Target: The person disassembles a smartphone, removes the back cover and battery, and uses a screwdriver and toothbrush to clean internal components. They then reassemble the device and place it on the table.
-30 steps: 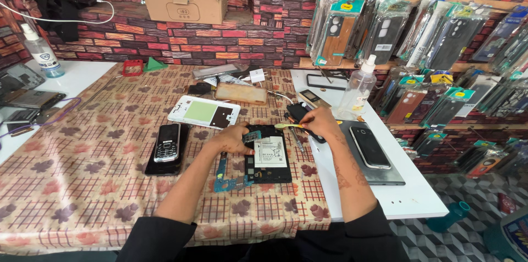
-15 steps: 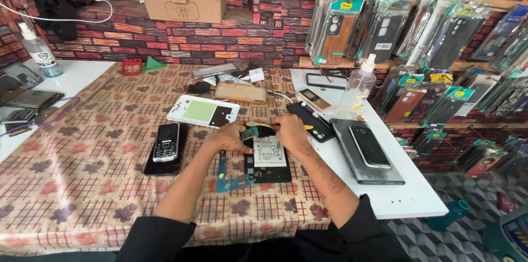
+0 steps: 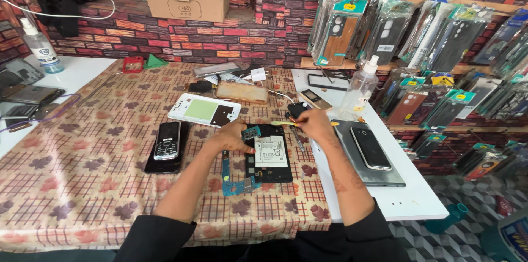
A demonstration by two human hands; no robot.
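Working over the opened black tablet with its white rectangular battery exposed, I have my left hand pinching a small blue-green circuit board at the device's upper left corner, fingers closed on it. My right hand is closed around a thin yellow-green handled tool, tip directed at that board. The two hands sit close together above the top edge of the device.

Status, as judged: the white rear cover is already off and lies face-up beyond the device; a long blue-green board strip lies out beside its left edge. The battery remains seated, so disassembly appears partial.

The device rests on the table, covered in a checked cloth with leaf print. A black keypad phone lies to the left, a dark smartphone on a grey slab to the right, a clear spray bottle behind. Walls are red brick pattern; packaged phone cases hang at right.
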